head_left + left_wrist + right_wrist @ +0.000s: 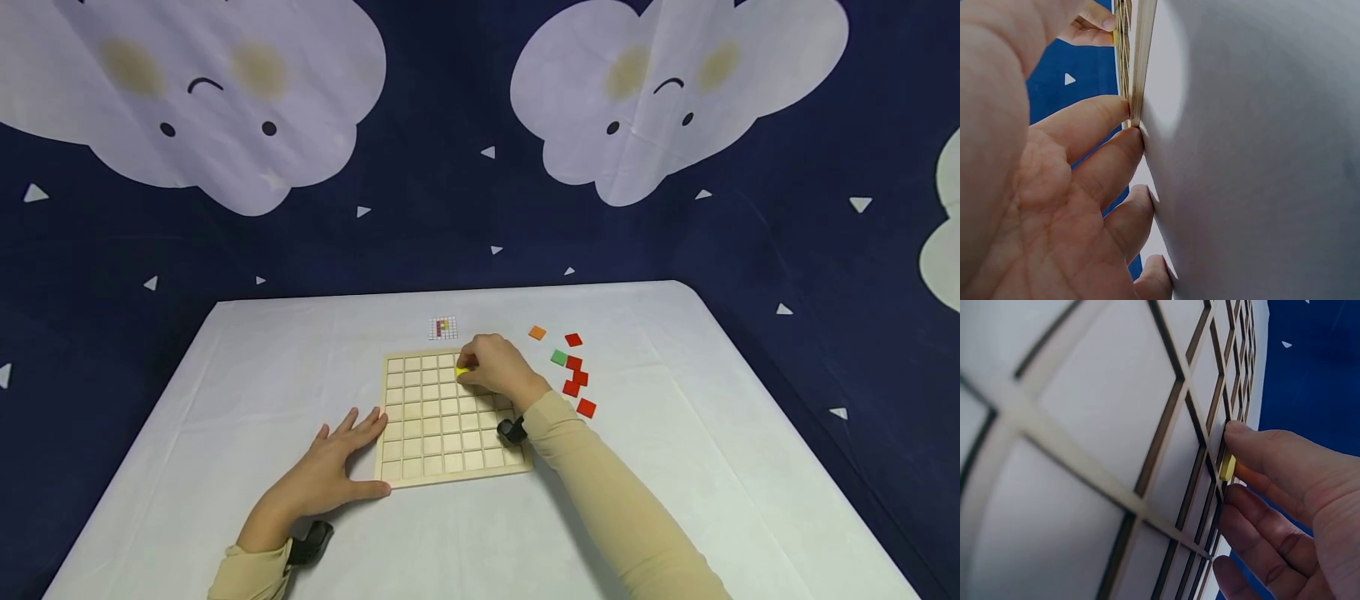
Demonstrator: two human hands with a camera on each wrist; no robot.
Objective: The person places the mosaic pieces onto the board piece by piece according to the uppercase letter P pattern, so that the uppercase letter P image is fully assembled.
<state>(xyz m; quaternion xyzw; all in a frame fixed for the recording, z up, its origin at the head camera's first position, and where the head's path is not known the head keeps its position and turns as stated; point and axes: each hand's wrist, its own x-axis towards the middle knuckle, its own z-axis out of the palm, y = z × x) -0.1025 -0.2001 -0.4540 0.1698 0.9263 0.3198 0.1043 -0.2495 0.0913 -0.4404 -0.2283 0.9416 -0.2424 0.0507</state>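
Note:
A square wooden grid board [432, 422] lies on the white table. My right hand [495, 367] pinches a yellow tile [461, 372] at a cell in the upper right part of the board. In the right wrist view, the yellow tile [1227, 467] is at the grid beside the thumb of my right hand [1291, 506]. My left hand [330, 467] is spread at the board's left edge, thumb at the lower left corner. In the left wrist view, fingers of my left hand [1079, 175] touch the board's side [1141, 56].
Right of the board lie several red tiles [587, 407], a green tile [558, 357] and an orange tile [537, 332]. A small printed grid card [443, 327] is behind the board. A dark blue cloth with clouds [442, 208] hangs behind the table [675, 500].

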